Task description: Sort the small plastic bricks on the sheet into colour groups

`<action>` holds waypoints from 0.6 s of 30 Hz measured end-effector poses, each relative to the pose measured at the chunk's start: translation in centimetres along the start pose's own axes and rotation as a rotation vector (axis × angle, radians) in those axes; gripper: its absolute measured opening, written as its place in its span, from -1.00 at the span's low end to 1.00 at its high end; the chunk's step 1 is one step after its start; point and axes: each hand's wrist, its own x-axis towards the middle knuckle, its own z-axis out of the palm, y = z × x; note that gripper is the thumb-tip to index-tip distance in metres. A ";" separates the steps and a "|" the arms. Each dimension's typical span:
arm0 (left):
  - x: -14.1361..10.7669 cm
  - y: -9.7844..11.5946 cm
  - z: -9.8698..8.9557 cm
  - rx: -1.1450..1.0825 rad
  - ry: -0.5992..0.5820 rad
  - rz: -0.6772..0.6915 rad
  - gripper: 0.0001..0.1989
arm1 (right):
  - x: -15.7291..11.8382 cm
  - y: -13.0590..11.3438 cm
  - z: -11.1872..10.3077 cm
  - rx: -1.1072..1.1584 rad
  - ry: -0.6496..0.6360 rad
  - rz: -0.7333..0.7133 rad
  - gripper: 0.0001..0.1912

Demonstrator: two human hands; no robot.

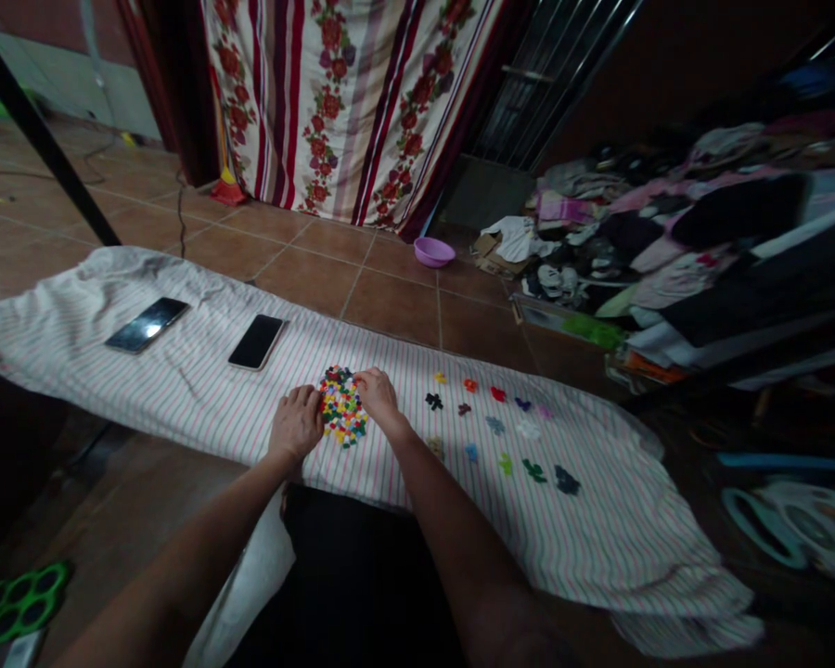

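A pile of small multicoloured plastic pieces point(344, 408) lies on a striped cloth point(390, 468). At its left edge rests my left hand point(298, 425), fingers curled and close together; what they hold, if anything, is hidden. My right hand point(378, 393) reaches into the pile's upper right side with bent, closed fingertips, their contents too small to make out. To the right, small groups sorted by colour form rows, among them yellow point(440, 378), red point(499, 394), black point(434, 401), white point(529, 429), green point(533, 470) and dark grey pieces point(567, 479).
Two phones point(256, 341) point(147, 325) lie on the cloth to the left. Beyond it, a purple basin point(434, 251) stands on the tiled floor before a flowered curtain point(340, 111). Heaped clothes point(640, 204) fill the right side. A green holed object point(24, 603) is at lower left.
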 end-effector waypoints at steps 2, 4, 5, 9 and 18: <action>0.0 0.0 0.0 -0.003 0.000 0.002 -0.71 | 0.2 0.0 0.2 -0.019 -0.017 0.018 -0.71; 0.0 -0.1 0.1 -0.005 0.003 0.002 -0.71 | 0.3 0.1 0.2 -0.040 -0.031 0.029 -0.72; 0.0 -0.1 0.1 -0.004 0.003 0.004 -0.72 | 0.3 0.1 0.2 -0.051 -0.038 0.030 -0.73; 0.0 0.0 0.1 0.011 0.001 0.006 -0.72 | 0.5 0.2 0.2 -0.067 -0.046 0.025 -0.77; 0.1 0.1 -0.1 0.025 -0.004 0.008 -0.74 | -0.2 1.2 1.0 0.330 0.099 0.080 -0.82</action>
